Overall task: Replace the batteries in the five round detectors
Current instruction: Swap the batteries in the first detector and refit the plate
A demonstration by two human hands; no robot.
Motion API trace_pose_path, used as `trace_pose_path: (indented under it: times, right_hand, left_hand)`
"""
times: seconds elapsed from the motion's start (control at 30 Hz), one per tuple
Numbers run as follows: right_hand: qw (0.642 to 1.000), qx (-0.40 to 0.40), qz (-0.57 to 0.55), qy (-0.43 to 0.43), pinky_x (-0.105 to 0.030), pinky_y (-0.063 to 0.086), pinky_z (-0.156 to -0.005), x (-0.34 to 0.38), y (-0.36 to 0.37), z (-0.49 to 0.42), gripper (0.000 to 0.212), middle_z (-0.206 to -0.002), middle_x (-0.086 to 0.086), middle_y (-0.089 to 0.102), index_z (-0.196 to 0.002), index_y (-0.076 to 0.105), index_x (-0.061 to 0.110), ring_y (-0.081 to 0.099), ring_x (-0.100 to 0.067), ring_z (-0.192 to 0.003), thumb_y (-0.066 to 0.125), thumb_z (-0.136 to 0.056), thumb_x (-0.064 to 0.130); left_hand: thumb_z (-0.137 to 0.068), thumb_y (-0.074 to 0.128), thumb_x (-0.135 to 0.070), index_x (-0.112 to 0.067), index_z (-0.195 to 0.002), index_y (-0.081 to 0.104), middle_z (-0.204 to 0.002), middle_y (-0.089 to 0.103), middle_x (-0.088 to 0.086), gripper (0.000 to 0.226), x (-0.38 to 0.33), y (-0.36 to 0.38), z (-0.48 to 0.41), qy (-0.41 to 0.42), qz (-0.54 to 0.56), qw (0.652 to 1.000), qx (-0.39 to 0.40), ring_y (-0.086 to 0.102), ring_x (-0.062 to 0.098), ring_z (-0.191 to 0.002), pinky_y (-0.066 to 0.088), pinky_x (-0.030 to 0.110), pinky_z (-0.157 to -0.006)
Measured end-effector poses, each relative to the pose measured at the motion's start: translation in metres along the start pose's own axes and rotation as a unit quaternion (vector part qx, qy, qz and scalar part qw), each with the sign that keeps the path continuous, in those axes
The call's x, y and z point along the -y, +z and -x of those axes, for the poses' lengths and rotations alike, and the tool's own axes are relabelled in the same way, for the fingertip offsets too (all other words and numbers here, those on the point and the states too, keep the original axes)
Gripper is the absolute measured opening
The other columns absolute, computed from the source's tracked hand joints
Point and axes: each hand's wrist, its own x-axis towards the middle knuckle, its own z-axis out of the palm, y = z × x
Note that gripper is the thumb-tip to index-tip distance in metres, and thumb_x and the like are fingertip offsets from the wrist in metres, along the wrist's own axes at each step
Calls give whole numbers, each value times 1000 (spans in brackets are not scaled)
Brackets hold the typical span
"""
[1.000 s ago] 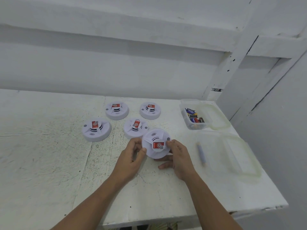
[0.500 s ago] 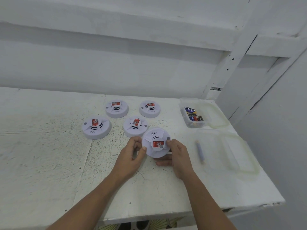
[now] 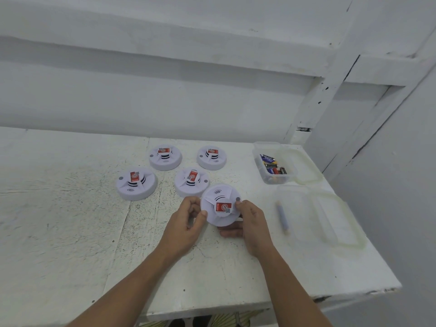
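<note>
I have both grips clamped on one round white detector [image 3: 220, 204], which sits between them, tipped up so that its face with the red label looks toward me. My left grip [image 3: 186, 223] pinches its left rim, thumb on the front and curled fingers behind. My right grip [image 3: 252, 223] holds the right rim, thumb pressed beside a small grey dot, with fingers reaching underneath. I cannot tell whether its lower edge touches the tabletop [image 3: 70, 220] or hangs just above it. Just beyond the left grip, close to the upper-left rim of the one I hold, a second detector [image 3: 191, 181] lies flat and face up. Further out and to the left of the left grip rests a third detector [image 3: 136, 184]. Well beyond both grips lie a fourth detector [image 3: 165, 157] and a fifth detector [image 3: 211, 157], side by side and apart. All four carry red labels on their raised centres. Near my right grip, on its right, lies a thin grey stick [image 3: 282, 217], too blurred to name. Just past the stick is what looks like a clear tub [image 3: 295, 204], with a clear lid [image 3: 339, 223] flat beside it. Beyond the right grip and to its right, a battery tub [image 3: 259, 161] holds loose batteries [image 3: 271, 167], with a second lid [image 3: 309, 171] flat on its right.
</note>
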Motion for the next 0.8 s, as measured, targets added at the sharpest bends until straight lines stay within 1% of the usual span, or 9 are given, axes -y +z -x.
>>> trace_pose_path:
  times: [0.1,0.17,0.23,0.3,0.43,0.53,0.63,0.8]
  right_hand:
    - [1000,10,5,-12,-41,60,-63,0,0,2,33,-95,-12,72,-104,64,1,72,-32,-75,46,-99,29]
    - [1000,20,3,-22,-41,60,-68,0,0,5,31,-96,-10,73,-103,65,4,72,-29,-80,49,-97,29]
    - [999,31,-5,-34,-39,60,-73,-2,-1,7,29,-98,-10,73,-102,66,4,72,-26,-87,51,-96,28]
    - [998,38,-9,-44,-39,59,-76,-3,-2,8,27,-100,-10,73,-103,66,3,71,-25,-92,54,-95,25]
    - [997,48,-32,-54,-39,58,-78,-5,-4,8,24,-103,-11,73,-107,66,1,70,-27,-95,57,-93,18]
    - [996,51,-49,-56,-42,58,-81,-5,-5,7,25,-105,-13,72,-111,64,-1,70,-28,-97,58,-93,15]
    - [996,49,-53,-58,-42,58,-81,-6,-5,7,26,-106,-13,72,-112,64,-1,70,-28,-97,58,-92,15]
    - [996,45,-53,-56,-44,57,-82,-7,-5,6,27,-106,-12,72,-112,64,-1,69,-28,-97,59,-92,15]
  left_hand:
    - [-89,53,-33,-27,-108,55,-94,66,-10,21,0,0,0,4,36,999,-6,62,7,-89,50,21,-73]
    - [-92,56,-23,-26,-108,57,-97,67,-8,16,-1,-1,-1,-2,74,997,-18,64,8,-89,51,22,-74]
    - [-94,55,-11,-23,-109,59,-95,66,-3,19,-4,-1,-2,-25,134,990,-22,66,15,-86,54,29,-73]
    - [-94,55,-6,-18,-111,60,-95,66,2,22,-5,-1,-5,-48,201,978,-18,67,24,-87,56,38,-77]
    - [-84,58,-13,-13,-112,62,-96,67,6,29,0,-1,-9,-75,295,952,-15,66,36,-95,53,49,-84]
    - [-83,57,-11,-13,-112,64,-99,65,11,30,1,-1,-9,-81,315,945,-16,66,37,-97,53,51,-85]
    - [-84,57,-10,-13,-113,64,-103,62,18,31,3,0,-9,-81,313,946,-16,65,39,-98,51,57,-87]
    - [-87,56,-6,-13,-114,64,-106,60,22,29,5,0,-10,-85,313,946,-17,65,40,-99,49,62,-88]
